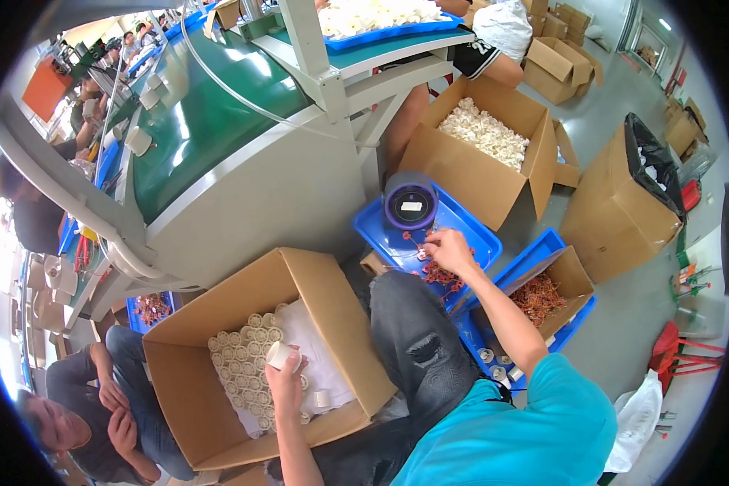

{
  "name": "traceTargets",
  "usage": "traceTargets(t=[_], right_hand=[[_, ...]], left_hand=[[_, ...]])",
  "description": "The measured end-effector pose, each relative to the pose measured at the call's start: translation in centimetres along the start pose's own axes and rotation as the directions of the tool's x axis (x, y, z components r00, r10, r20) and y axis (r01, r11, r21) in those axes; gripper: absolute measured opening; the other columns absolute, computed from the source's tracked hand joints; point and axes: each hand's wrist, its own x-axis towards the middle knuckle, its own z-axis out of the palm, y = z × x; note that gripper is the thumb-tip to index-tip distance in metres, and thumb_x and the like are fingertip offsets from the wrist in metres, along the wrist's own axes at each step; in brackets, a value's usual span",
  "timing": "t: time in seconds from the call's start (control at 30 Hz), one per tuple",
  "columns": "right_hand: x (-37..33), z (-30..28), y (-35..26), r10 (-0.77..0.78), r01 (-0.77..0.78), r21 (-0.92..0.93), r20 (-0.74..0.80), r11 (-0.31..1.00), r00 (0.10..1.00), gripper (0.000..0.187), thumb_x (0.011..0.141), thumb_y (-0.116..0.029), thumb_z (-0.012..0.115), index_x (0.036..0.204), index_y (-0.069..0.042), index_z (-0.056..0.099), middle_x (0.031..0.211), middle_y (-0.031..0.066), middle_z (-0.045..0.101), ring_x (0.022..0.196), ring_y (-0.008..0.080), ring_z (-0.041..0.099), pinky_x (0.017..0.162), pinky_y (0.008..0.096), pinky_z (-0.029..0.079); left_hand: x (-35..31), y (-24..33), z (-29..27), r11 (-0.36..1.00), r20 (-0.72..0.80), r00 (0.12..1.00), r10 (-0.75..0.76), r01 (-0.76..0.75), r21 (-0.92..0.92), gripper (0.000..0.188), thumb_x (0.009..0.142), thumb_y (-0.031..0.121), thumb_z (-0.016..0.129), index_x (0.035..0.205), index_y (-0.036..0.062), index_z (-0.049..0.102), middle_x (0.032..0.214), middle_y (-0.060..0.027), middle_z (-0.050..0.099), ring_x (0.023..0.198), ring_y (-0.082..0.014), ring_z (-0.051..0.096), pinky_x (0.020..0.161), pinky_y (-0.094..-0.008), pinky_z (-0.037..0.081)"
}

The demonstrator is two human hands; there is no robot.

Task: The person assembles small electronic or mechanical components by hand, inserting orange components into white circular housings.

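Holding: the left hand [285,381] has its fingers wrapped around a small white plastic spool [280,354], lifted just above the open brown cardboard box [332,296] by the person's left knee.
Box contents: rows of the same white spools [243,356] packed side by side on the left of the box, with a white sheet [320,356] covering the right part and a few loose spools lying on it.
Right hand: the right hand [449,251] reaches forward over a blue plastic tray [470,223], fingers pinched together on a small reddish-copper part [419,253]; how tight the pinch is cannot be told.
Tray: more reddish-copper parts [444,277] lie scattered on it near the hand, and a round dark purple device with a white label [411,200] stands at its far end.
Right side: a second blue tray [579,317] holds a smaller cardboard box filled with copper-coloured wire pieces [537,298], with a few white spools beside it.
Legs: the person sits in dark ripped jeans [417,348] and a turquoise shirt [510,429], between the box and the trays.
Surroundings: a green conveyor belt [202,121] runs ahead on the left, and another person [97,413] sits at lower left.
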Motion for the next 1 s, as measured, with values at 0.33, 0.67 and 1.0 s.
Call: traceTargets(t=[0.33,0.67,1.0], right_hand=[[1.7,7.8,-0.5,-0.016,-0.040,-0.353,-0.153,0.935,0.988,0.036,0.092,-0.030,0.055,0.079,0.000,0.071,0.070,0.0249,0.066,0.068,0.0416,0.068,0.060,0.0510,0.054],[-1.5,4.4,-1.8,-0.164,0.302,0.150,-0.578,0.941,0.799,0.006,0.078,-0.004,0.074,0.082,-0.001,0.072,0.086,0.0106,0.069,0.064,0.0165,0.063,0.059,0.0283,0.051],[-0.3,-5.4,-8.8,0.156,0.345,0.763,-0.497,0.546,0.853,0.021,0.088,0.003,0.062,0.109,0.003,0.062,0.080,0.0071,0.065,0.062,0.0100,0.061,0.051,0.0215,0.048]], left_hand=[[0.0,-0.3,0.1,0.999,0.000,1.000,0.007,-0.007,0.048,0.031,0.083,0.005,0.069,0.110,0.0026,0.054,0.103,-0.0089,0.061,0.086,-0.0183,0.060,0.076,-0.0356,0.053],[-0.2,0.0,-0.2,0.994,-0.018,1.000,0.014,-0.012,0.105,0.031,0.081,0.003,0.067,0.109,0.0014,0.053,0.099,-0.0093,0.062,0.081,-0.0177,0.062,0.074,-0.0331,0.054],[0.3,0.2,1.3,0.996,-0.006,0.997,0.083,-0.082,0.029,0.043,0.081,0.005,0.066,0.120,-0.0027,0.051,0.100,-0.0116,0.064,0.084,-0.0178,0.062,0.076,-0.0320,0.053]])
